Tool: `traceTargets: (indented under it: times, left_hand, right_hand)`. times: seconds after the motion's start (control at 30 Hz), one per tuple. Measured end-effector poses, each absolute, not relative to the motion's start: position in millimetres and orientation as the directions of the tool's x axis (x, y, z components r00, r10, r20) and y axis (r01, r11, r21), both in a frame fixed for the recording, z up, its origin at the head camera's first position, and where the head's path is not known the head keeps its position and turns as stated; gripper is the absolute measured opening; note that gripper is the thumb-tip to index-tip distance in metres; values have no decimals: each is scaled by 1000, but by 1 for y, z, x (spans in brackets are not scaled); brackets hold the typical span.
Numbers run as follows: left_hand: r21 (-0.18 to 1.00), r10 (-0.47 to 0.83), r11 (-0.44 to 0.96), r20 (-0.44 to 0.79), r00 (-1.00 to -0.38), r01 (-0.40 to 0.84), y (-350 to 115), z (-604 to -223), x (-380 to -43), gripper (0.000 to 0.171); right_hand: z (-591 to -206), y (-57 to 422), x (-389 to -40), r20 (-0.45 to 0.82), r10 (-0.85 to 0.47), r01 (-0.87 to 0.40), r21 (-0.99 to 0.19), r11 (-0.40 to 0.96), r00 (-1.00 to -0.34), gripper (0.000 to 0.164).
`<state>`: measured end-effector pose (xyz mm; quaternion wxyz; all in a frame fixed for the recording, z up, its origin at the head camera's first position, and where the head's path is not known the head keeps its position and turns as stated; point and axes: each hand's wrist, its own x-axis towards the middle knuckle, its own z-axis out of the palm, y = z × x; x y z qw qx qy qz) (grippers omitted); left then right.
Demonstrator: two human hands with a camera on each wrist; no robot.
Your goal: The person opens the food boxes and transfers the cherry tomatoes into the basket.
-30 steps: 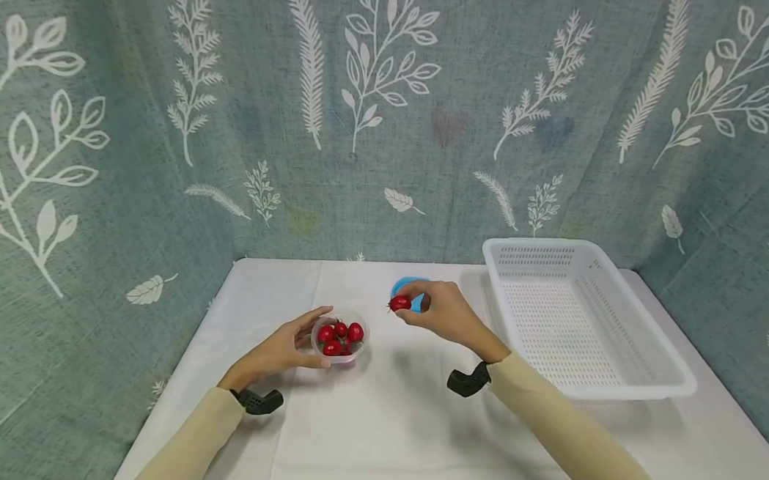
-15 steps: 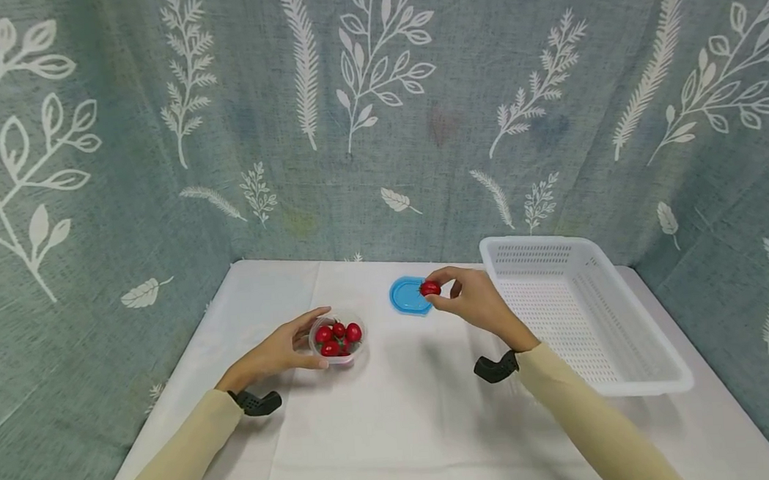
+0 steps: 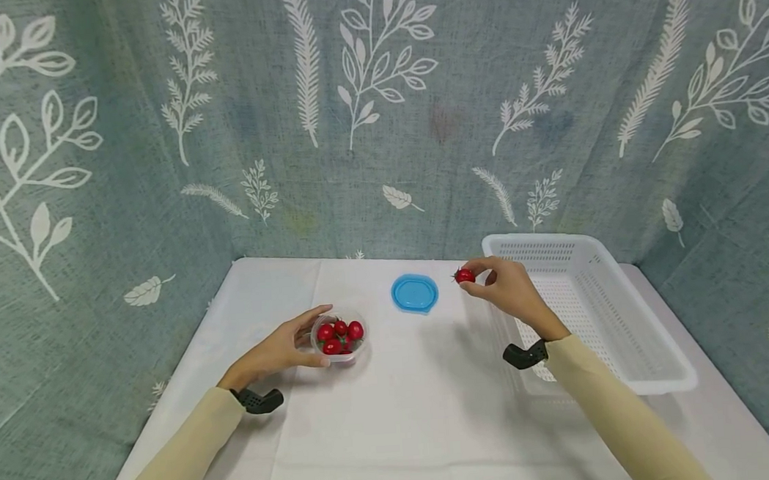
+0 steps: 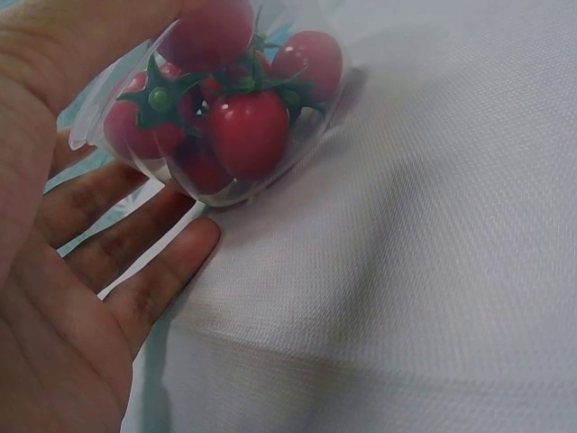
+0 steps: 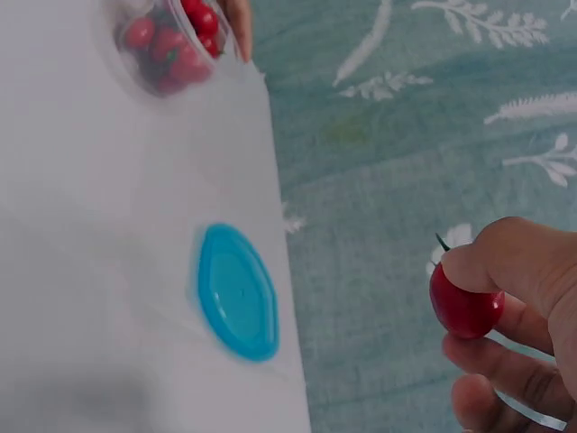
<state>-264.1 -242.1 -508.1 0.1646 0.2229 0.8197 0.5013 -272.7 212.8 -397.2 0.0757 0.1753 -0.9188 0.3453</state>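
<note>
Head view: your right hand [image 3: 509,291], pinching one tomato [image 3: 465,275], had moved from over the one blue lid [image 3: 415,293] toward the one white basket [image 3: 543,239], nearing its left rim; your left hand [image 3: 275,352] held one clear cup [image 3: 342,358] containing at least five tomatoes [image 3: 355,331]. Left wrist: your thumb and fingers bracketed that cup. Right wrist: the pinched fruit hung clear of the lid.

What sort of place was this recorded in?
Probably a staged recording corner, perhaps indoors: leaf-print fabric hangs around a white-covered table, and black wrist devices sit on both arms.
</note>
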Motion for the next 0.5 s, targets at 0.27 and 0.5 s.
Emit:
traceTargets:
  times: [0.27, 0.5]
  left_hand:
    - [907, 532, 379, -51, -845, 184, -242, -509, -264, 105]
    - [911, 535, 370, -49, -843, 181, -242, -508, -262, 105]
  right_hand:
    - [-397, 242, -278, 216, -197, -291, -637, 714, -956, 38]
    - [-400, 264, -286, 186, -140, -227, -632, 741, -973, 38]
